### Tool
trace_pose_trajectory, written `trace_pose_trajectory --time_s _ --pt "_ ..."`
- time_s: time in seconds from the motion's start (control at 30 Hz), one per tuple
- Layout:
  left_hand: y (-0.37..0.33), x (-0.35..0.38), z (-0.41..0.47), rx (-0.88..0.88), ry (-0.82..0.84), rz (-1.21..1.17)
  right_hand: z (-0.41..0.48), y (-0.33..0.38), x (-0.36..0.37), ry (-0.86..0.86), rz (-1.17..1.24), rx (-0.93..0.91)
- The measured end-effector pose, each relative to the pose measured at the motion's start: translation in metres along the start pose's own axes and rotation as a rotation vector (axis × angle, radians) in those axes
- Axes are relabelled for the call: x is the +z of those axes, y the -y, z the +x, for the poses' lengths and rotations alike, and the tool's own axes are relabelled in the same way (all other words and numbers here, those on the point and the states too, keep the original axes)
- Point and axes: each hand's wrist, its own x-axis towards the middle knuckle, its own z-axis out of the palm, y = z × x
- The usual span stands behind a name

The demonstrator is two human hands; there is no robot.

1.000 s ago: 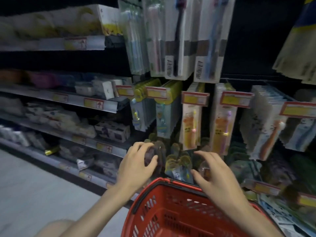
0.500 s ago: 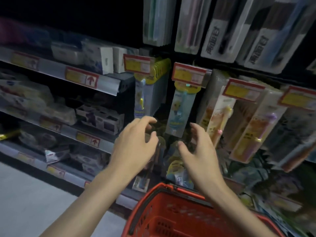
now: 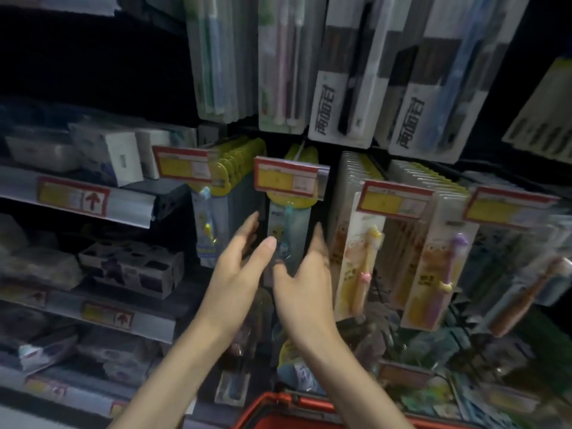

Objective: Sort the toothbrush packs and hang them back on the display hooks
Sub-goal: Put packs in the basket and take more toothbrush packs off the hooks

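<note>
Far left, the grey shelf (image 3: pixel 131 198) shows a yellow-and-red label (image 3: pixel 72 199) on its front edge, with a bold red arrow pointing up. The small print is too blurred to read. White boxes (image 3: pixel 105 153) stand on that shelf near its right end.

Next along, a red-framed yellow price tag (image 3: pixel 182 164) fronts a hook crammed with yellow-topped toothbrush packs (image 3: pixel 230 168). A yellow brush shows in the front one.

Now the centre! The left hand (image 3: pixel 235 270) has a wide grip, fingers straight, fingertips at the left edge of the blue toothbrush pack (image 3: pixel 294 230). That pack hangs on the middle hook under a second price tag (image 3: pixel 289 181). It has a yellow header card and a pale blue brush upright behind clear plastic.

The right hand (image 3: pixel 305 286) has a wide grip too, fingers running up the pack's right edge, thumb spread across its lower front. The blur hides whether either hand actually touches it.

Up top, to the right, white packs (image 3: pixel 323 109) holding a black brush read 两面针 down the side. Below hang orange brush packs (image 3: pixel 359 258), then a purple brush pack (image 3: pixel 439 274), each under an unreadable tag.

At the bottom edge sits the rim of the red basket (image 3: pixel 278 407).
</note>
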Motion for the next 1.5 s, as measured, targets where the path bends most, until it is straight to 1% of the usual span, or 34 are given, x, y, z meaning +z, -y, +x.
trace_pose_trajectory --time_s 0.1,0.17,0.37,0.5,0.63,0.77,0.87,0.97,1.03,1.1,1.27,1.33,1.4,1.5 --pt "-0.001 0.009 0.008 -0.019 0.010 -0.028 -0.002 -0.005 0.007 0.018 0.089 -0.007" --pt "0.000 0.011 0.009 -0.012 -0.003 -0.017 -0.007 -0.005 0.009 0.042 0.105 -0.020" --pt "-0.001 0.008 0.016 0.009 -0.085 0.075 -0.019 -0.008 0.006 0.138 -0.026 -0.097" --pt "-0.006 0.016 0.018 0.004 -0.094 0.127 -0.021 -0.008 0.009 0.141 -0.022 -0.085" --pt "-0.008 0.019 0.022 0.012 -0.133 0.115 -0.016 -0.010 0.012 0.102 0.013 -0.073" --pt "-0.006 0.018 0.025 -0.013 -0.131 0.067 -0.007 -0.009 0.016 0.002 0.047 -0.071" --pt "-0.007 0.018 0.025 -0.025 -0.154 0.057 -0.003 -0.004 0.019 -0.052 0.128 -0.011" --pt "-0.008 0.017 0.025 -0.026 -0.169 0.025 0.002 0.002 0.017 -0.073 0.320 0.050" --pt "-0.009 0.017 0.025 -0.025 -0.161 0.000 0.005 0.004 0.016 -0.072 0.390 0.052" --pt "-0.009 0.016 0.025 -0.018 -0.146 -0.021 0.008 0.005 0.017 -0.065 0.397 0.035" --pt "-0.011 0.014 0.021 0.009 -0.127 -0.069 0.005 0.009 0.014 -0.025 0.405 0.023" --pt "-0.010 0.014 0.015 0.004 -0.091 -0.099 0.001 0.007 0.011 0.002 0.446 0.014" --pt "-0.011 0.016 0.010 0.002 -0.062 -0.145 -0.005 0.005 0.004 0.051 0.505 -0.013" --pt "-0.013 0.017 -0.001 0.022 -0.066 -0.149 -0.015 0.004 -0.005 0.131 0.558 -0.043"
